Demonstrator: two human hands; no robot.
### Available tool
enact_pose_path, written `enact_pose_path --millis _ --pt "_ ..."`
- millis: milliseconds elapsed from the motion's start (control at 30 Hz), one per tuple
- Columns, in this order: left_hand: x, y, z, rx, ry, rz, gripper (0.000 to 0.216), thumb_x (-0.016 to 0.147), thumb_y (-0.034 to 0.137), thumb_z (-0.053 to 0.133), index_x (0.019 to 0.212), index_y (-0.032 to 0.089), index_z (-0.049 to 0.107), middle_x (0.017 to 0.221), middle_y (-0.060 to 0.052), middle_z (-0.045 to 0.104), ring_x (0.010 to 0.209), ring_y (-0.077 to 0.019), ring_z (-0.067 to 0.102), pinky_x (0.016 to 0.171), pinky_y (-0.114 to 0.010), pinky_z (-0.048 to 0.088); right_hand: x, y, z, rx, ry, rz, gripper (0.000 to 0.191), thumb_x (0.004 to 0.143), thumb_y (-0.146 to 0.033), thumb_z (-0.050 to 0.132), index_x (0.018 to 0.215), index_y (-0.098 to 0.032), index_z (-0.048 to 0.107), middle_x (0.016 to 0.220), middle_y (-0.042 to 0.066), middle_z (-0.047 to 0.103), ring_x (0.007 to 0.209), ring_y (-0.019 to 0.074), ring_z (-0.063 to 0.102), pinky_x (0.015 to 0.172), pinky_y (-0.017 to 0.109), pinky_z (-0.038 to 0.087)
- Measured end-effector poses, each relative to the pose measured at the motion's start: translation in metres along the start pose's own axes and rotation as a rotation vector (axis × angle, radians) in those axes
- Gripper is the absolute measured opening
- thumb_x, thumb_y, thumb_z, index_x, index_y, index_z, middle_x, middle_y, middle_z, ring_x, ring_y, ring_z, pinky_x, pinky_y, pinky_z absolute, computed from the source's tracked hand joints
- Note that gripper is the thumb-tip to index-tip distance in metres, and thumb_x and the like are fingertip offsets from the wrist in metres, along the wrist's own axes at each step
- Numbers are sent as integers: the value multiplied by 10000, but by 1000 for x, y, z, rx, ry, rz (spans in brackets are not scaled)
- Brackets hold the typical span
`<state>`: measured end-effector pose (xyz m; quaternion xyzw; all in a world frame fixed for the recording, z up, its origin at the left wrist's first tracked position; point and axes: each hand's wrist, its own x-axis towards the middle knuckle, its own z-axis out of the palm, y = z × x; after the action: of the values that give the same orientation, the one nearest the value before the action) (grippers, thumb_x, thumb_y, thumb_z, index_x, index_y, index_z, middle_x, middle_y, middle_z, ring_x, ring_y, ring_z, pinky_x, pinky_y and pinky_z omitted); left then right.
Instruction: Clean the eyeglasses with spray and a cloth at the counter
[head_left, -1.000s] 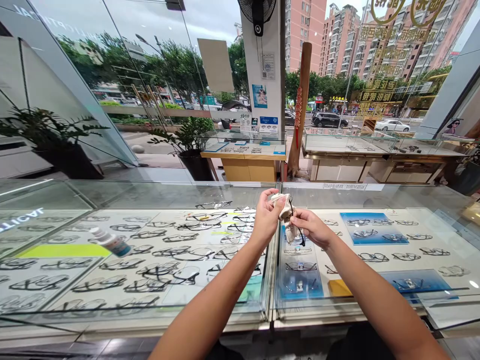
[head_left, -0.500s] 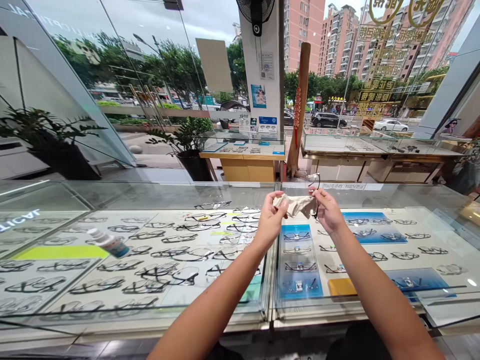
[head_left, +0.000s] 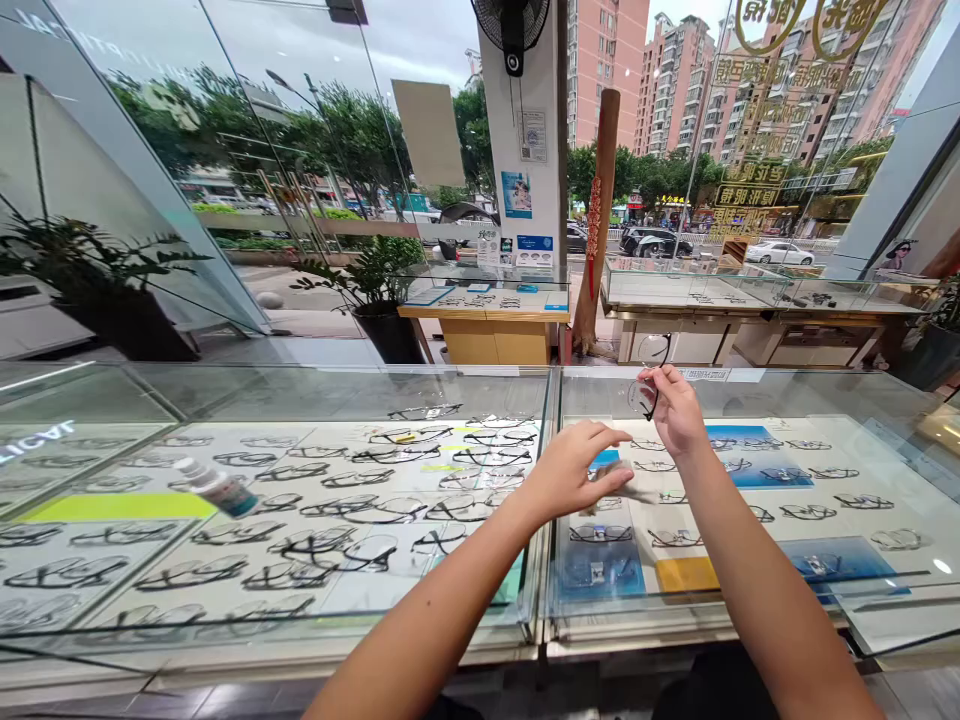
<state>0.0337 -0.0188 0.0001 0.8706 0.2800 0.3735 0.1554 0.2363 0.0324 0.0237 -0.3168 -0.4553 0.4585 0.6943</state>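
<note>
My right hand [head_left: 676,412] pinches a pair of dark-rimmed eyeglasses [head_left: 643,399] by the frame, holding it upright above the glass counter. One round lens shows below the fingers and the other above them. My left hand [head_left: 576,472] hovers lower, over the seam side of the right display case, its thumb and fingers stretched apart. A blurred pale patch, seemingly the cloth [head_left: 636,491], lies just beyond the left thumb on the glass; part of it is hidden behind the hand.
A small white-capped bottle [head_left: 217,487] stands on the left glass top. Beneath the glass of the display counter [head_left: 546,625] sit rows of eyeglasses. An orange-yellow box [head_left: 687,574] is near the right forearm. Beyond stand a potted plant [head_left: 390,325] and a wooden post [head_left: 601,200].
My left hand has let go of the pale cloth, opened and moved down. My right hand has shifted slightly right with the eyeglasses, now apart from the cloth.
</note>
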Motion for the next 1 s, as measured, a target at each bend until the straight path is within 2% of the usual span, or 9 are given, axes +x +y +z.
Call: enact_pose_path --millis 100,233,367,467,500,600,667,800,1000 --pt "1 -2 -4 111 160 80 190 914 330 657 1054 212 710 1173 -127 695 1105 -296 643 954 -445 495 -2 -2 3 -14 -35 7 447 662 -564 906 763 -253 601 884 -8 719 898 163 641 830 286 504" --pt "3 -6 -9 110 419 81 56 876 178 606 835 214 593 932 -61 710 922 -225 646 855 -380 503 -6 -3 5 -73 -132 23 393 715 -565 860 746 -251 626 841 7 704 873 173 637 855 314 505" --pt "5 -10 -13 128 594 60 120 930 197 609 812 214 595 800 -16 695 787 -185 625 767 -340 490 -11 -6 7 -128 -270 39 398 734 -579 844 721 -239 638 808 13 683 854 179 627 882 338 498" --pt "5 -15 -15 179 673 63 68 969 245 614 928 206 651 913 -43 732 884 -198 659 815 -350 514 -14 -9 7 -173 -410 63 415 746 -584 842 703 -224 639 794 17 674 833 177 616 881 345 492" --pt "5 -16 -16 198 677 69 108 962 272 637 1040 202 663 1031 -72 744 984 -220 671 858 -368 528 -15 -10 7 -197 -468 82 417 756 -584 836 705 -219 641 790 18 674 820 174 611 873 344 489" --pt "4 -21 -20 247 613 102 593 904 379 739 1428 198 530 1414 -166 642 1290 -300 598 988 -445 538 -16 -12 6 -269 -617 138 418 792 -584 813 719 -205 651 775 20 673 791 168 602 847 340 483" --pt "4 -24 -22 262 550 122 754 893 428 766 1537 217 435 1494 -175 593 1353 -315 559 1054 -480 523 -16 -13 5 -295 -665 150 422 803 -588 805 722 -201 657 759 19 669 784 168 603 841 339 481" --pt "4 -28 -25 280 501 128 780 884 450 790 1550 247 437 1446 -150 639 1324 -309 574 1119 -510 499 -14 -17 3 -325 -708 173 425 808 -587 806 730 -195 663 768 26 675 794 175 611 845 348 484" --pt "3 -30 -25 317 445 186 714 854 479 817 1462 238 533 1334 -142 703 1243 -318 621 1063 -512 539 -14 -23 0 -340 -773 210 411 821 -564 807 736 -190 660 776 30 674 792 180 621 851 363 492"
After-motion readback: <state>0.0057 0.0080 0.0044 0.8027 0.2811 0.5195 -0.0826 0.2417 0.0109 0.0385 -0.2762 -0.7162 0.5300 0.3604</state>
